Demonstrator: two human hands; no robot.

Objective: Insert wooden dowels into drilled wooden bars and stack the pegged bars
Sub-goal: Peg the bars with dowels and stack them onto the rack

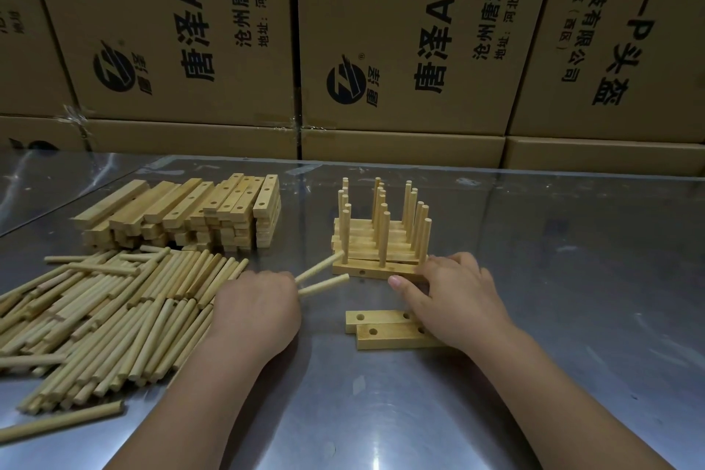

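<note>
Cardboard cartons with printed lettering stand in a wall behind a shiny metal worktop, which throws back glare and smeared reflections.

Head view: at the back left sits a block of drilled bars. In front of it spreads a wide heap of loose dowels, and one strays towards the near edge. Right of centre is the pegged stack, bars piled with pegs standing upright. Against its near side lies the front bar, with at least two pegs already upright in it. Two loose bars, holes up and no pegs, lie overlapped nearer the person.

The left hand is closed round two dowels, whose free ends point at the left end of the front bar. The right hand holds that bar's right end, fingers laid over it and thumb at its front face. Its wrist hides part of the loose bars.

Risks, as I judge them:
- With two dowels in one fist, the spare one could knock the standing pegs or drop onto the slick steel and roll.
- A dowel pushed in at a slant may jam or tip the bar.
- A hard push could slide the whole stack, since only one hand steadies it.
- The right forearm could drag the loose bars as it moves.
</note>
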